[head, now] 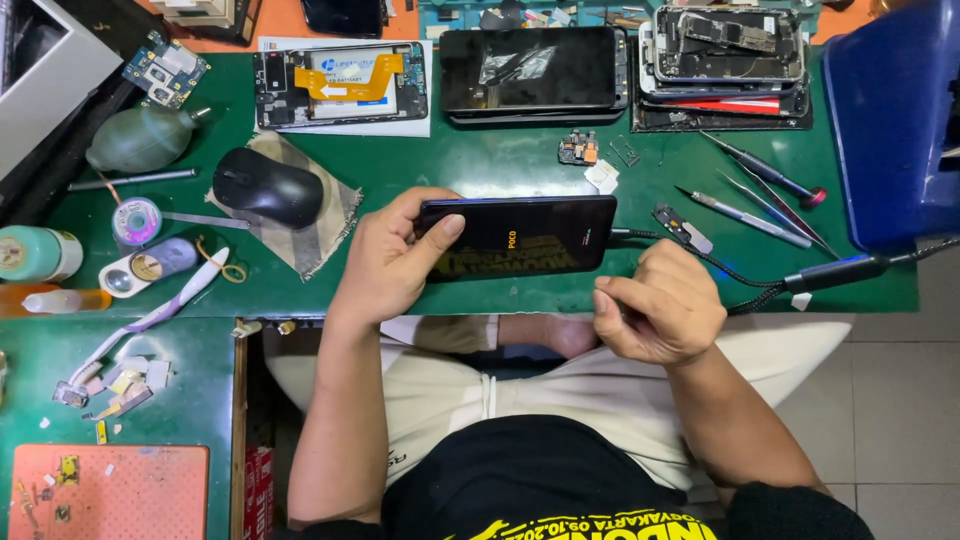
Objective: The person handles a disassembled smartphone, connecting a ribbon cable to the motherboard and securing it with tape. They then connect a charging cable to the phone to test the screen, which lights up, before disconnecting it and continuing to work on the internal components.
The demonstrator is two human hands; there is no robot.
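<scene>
Green mat (500, 165) covers the work table, and a dark smartphone (520, 235) lies long-ways, left to right, near its front edge. The left hand (390, 262) is wrapped around the phone's left end, thumb on the glass. The right hand (655, 305) is curled nearly shut by the black cable (720, 268) plugged into the right end; I cannot tell whether it holds anything.

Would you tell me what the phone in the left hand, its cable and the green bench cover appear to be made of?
The phone looks glass-fronted: a dark, glossy face with soft reflections. Its cable seems braided fabric over wire, judging by the speckled black weave. The green mat looks like matte rubber or silicone, smooth and faintly shiny. The left hand grips the phone.
</scene>
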